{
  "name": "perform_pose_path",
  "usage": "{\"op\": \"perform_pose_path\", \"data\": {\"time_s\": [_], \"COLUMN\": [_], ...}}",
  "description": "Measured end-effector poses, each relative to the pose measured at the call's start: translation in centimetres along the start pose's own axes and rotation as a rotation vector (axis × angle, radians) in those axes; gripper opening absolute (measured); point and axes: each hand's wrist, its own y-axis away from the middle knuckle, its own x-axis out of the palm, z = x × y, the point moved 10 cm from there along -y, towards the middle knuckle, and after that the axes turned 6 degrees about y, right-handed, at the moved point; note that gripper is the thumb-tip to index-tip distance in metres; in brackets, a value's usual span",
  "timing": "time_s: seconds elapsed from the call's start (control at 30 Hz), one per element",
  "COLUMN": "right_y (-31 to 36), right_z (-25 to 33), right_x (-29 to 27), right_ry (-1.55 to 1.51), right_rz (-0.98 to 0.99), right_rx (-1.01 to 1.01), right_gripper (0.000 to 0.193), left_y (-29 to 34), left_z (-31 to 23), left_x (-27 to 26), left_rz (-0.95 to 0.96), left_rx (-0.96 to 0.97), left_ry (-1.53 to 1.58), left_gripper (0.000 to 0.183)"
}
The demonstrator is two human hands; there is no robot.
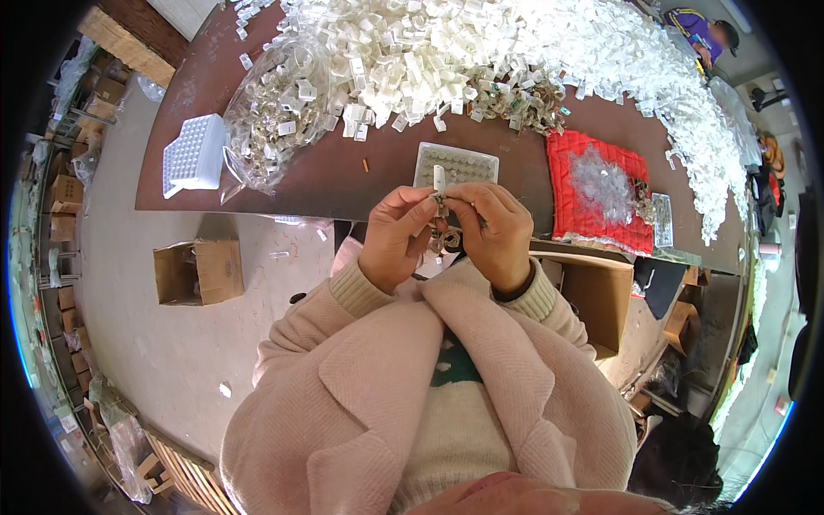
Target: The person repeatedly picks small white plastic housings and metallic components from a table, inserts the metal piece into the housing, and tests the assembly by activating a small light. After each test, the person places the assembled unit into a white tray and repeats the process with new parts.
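Observation:
My left hand point(395, 236) and my right hand point(498, 232) meet in front of my chest at the table's near edge. Both are closed, thumbs and fingertips pinching a small white plastic piece point(439, 177) that stands upright between them. Something green and metallic shows at its lower end, partly hidden by the fingers. Below it, small brownish metal parts point(444, 239) hang between my palms; which hand bears them I cannot tell. Just beyond my fingers lies a pale tray point(470, 160) with rows of round wells.
White plastic pieces point(412, 60) heap across the brown table point(343, 176). A clear bag point(279, 112) of metal parts and white tray stack point(196, 154) lie left. At right is a red cloth point(592, 219) with clear bits. Cardboard boxes point(219, 270) stand below; another person point(699, 34) is far right.

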Motion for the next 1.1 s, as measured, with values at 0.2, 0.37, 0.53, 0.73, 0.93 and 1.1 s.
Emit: {"op": "perform_pose_path", "data": {"time_s": [0.2,0.37,0.53,0.73,0.93,1.1], "right_y": [0.2,1.5,3.5,6.0,6.5,5.9], "right_z": [0.7,2.7,3.1,-1.8,1.0,5.6], "right_x": [-0.7,-1.4,-1.3,2.5,-0.1,-1.9], "right_ry": [-0.005,-0.04,-0.104,-0.851,-0.602,-0.417], "right_rz": [0.168,0.079,0.065,0.19,-0.001,0.014], "right_rx": [-0.009,-0.078,-0.018,0.646,0.394,-0.051], "right_gripper": [0.014,0.022,0.022,0.025,0.014,0.025], "left_y": [0.8,1.4,2.9,5.1,6.7,7.7], "left_z": [0.7,-0.1,-0.4,0.8,0.8,0.9], "left_x": [0.4,2.0,1.6,2.1,2.3,3.8], "left_rz": [-0.038,0.081,0.025,0.059,0.074,0.159], "left_rx": [-0.088,-0.008,-0.018,-0.138,-0.105,-0.091], "left_ry": [0.053,0.075,0.04,-0.013,-0.035,0.027], "left_gripper": [0.011,0.009,0.009,0.013,0.014,0.013]}}
